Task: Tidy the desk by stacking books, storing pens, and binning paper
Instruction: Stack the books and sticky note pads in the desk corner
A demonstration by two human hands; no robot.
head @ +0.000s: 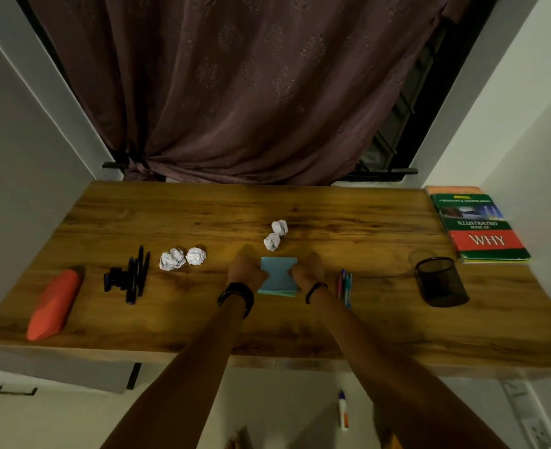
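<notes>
Both hands, left hand (246, 270) and right hand (307, 270), grip blue pad (279, 273); book (481, 228) reads "WHY".

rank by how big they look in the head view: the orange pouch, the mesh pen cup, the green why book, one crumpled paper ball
1. green WHY book, largest
2. orange pouch
3. mesh pen cup; its outline looks nearly as large as the pouch's, so that order is unsure
4. crumpled paper ball, clearly smallest

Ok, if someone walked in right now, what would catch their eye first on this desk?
Probably both hands, left hand and right hand, gripping the blue notepad at the desk's middle. Next, the bright orange pouch far left and the book stack in the far right corner.
</notes>
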